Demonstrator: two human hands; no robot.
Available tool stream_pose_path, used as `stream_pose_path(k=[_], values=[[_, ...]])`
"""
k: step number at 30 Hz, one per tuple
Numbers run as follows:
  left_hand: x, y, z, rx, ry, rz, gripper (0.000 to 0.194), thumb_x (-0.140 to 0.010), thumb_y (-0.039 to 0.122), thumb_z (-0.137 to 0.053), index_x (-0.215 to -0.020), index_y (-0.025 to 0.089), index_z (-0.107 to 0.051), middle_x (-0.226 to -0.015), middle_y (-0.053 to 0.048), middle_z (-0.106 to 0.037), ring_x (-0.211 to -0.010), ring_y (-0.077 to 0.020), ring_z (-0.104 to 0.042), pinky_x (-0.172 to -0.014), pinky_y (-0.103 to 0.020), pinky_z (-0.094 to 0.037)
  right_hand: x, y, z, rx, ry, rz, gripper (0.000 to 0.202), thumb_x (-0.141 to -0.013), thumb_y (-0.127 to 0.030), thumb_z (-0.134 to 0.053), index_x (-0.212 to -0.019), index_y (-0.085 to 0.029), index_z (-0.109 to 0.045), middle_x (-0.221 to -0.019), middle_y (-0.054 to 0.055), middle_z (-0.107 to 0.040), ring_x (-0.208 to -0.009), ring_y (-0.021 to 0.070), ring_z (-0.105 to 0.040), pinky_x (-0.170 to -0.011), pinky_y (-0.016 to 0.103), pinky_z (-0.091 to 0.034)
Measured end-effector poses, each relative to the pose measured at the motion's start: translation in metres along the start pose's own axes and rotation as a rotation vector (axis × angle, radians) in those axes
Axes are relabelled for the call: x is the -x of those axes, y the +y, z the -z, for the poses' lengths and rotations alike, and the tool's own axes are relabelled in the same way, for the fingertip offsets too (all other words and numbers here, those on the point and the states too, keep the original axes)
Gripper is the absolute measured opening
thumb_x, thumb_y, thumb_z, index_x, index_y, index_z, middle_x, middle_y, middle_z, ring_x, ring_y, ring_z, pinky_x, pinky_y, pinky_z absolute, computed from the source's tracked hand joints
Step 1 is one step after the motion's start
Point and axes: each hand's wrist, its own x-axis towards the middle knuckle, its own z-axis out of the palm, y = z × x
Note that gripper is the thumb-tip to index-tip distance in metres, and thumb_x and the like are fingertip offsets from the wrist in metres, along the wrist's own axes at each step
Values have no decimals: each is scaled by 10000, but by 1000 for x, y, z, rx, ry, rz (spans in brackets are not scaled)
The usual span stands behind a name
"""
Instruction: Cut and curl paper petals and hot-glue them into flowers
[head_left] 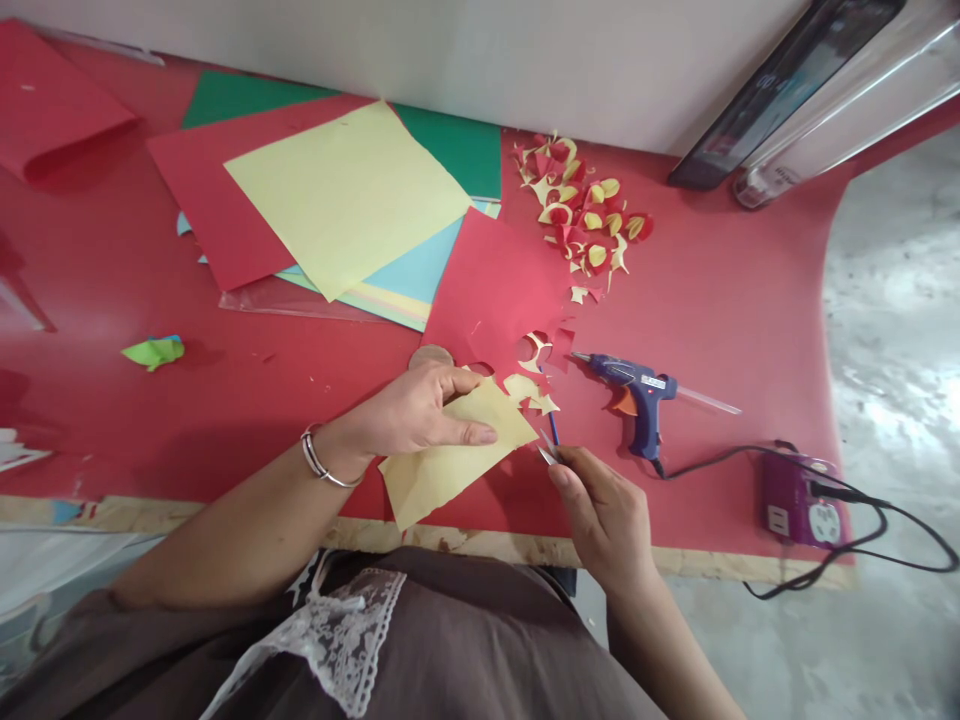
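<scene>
A piece of pale yellow paper [442,470] is held by my left hand [420,415], thumb on top and fingers curled at its far edge. My right hand [607,510] is closed around a pair of scissors [549,450], whose handles are hidden in the grip. The blades stand slightly apart, close to the paper's right corner. Just beyond my left hand lies a round disc [431,356]. A red paper sheet [495,290] with a curved notch cut from its near edge lies beyond, with yellow paper scraps [525,388] beside it.
A purple glue gun [634,390] lies at right, its cord near a purple power socket box [802,495]. Cut red and yellow pieces [581,205] are heaped at the back. Stacked sheets, topped by a yellow sheet [352,200], lie back left. A green paper piece [156,351] sits left.
</scene>
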Motion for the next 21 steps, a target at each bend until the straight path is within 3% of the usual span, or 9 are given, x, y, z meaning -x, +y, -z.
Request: stream_pose_path(k=[6, 14, 21], values=[[0, 4, -2, -15, -38, -1, 455, -845, 477, -836, -694, 181, -525, -665, 52, -435, -590, -84, -377, -529, -242, -296, 1, 0, 0, -1, -1, 40, 490, -1104, -560, -507, -899, -194, -759, -647, 1, -654, -535, 122, -584, -536, 215, -441], [-1, 5, -3, -35, -57, -5, 463, -849, 475, -829, -705, 185, -500, -691, 45, -459, -613, -92, -396, -545, -245, -293, 1, -2, -1, -2, -24, -6, 576, -1087, -647, -470, -867, -201, -761, -621, 8, -632, -514, 132, -545, -519, 238, -428], [-1, 6, -4, -21, -83, 3, 475, -857, 500, -826, -708, 186, -503, -693, 46, -466, -617, -92, -386, -553, -249, -294, 1, -4, 0, -22, -22, -4, 573, -1095, -631, -462, -851, -203, -756, -630, 14, -645, -510, 130, -557, -512, 231, -448]])
